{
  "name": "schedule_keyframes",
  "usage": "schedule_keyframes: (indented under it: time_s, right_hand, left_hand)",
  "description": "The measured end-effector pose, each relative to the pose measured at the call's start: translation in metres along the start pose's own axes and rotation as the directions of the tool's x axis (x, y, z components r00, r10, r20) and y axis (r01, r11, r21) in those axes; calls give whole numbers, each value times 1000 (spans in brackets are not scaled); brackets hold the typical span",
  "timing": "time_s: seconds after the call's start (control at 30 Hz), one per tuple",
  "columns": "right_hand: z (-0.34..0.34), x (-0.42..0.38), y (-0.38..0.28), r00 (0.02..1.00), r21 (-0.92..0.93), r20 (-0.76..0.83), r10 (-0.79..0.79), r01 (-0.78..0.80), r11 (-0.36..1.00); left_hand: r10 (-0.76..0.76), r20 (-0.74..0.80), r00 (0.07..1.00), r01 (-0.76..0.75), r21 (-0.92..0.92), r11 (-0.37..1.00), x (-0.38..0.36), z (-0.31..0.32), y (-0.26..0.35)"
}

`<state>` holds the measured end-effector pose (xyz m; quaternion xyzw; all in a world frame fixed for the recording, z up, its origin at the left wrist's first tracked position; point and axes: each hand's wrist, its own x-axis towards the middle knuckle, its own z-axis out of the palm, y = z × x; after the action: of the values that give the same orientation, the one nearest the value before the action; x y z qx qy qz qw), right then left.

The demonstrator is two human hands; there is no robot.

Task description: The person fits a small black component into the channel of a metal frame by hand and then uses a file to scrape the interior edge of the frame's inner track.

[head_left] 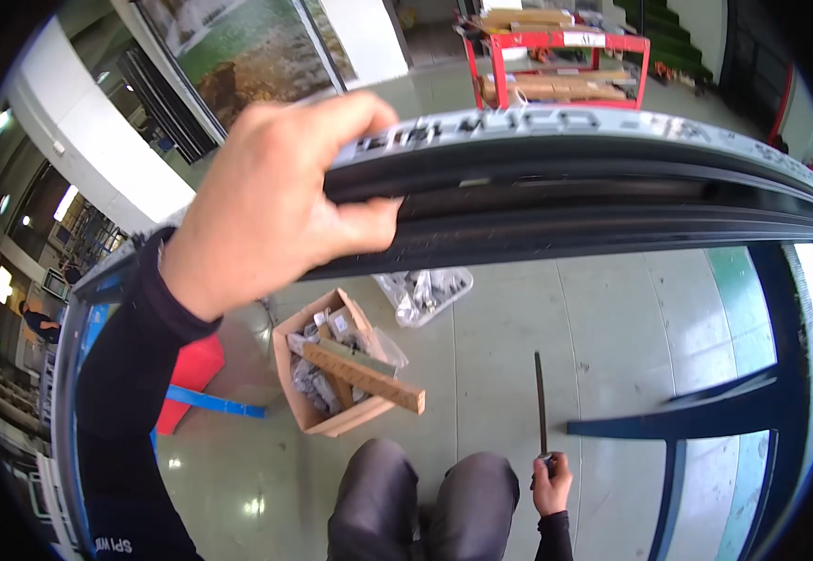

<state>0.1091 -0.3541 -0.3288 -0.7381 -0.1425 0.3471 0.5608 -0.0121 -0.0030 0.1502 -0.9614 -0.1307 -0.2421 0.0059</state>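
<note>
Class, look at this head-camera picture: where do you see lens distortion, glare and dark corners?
Head view: fisheye lens bows the dark frame profile gripped by the left hand into a curve; black vignette fills the corners; ceiling lights glare off the glossy floor; the right hand with its thin tool looks small and sharp.

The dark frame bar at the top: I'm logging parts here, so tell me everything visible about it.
The dark frame bar is a long, dark metal-looking profile with lengthwise grooves and a paler upper edge carrying raised lettering, unreadable here. It runs roughly level across the view, curving with the lens, well above the floor. The left hand grips its left part, fingers over the top, thumb underneath.
</note>
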Motion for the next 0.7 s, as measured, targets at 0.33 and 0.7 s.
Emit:
schedule_keyframes:
  time_s: [0.33, 0.7]
  right_hand:
    - [14, -203, -335, 965, 132, 230, -129, 101, 986]
    - [64, -193, -403, 880, 451, 474, 40, -281, 847]
  left_hand:
    - [-412, 597, 688, 694, -376, 613, 43, -29, 12]
    - [-110, 892, 438, 875, -395, 281, 62, -39, -21]
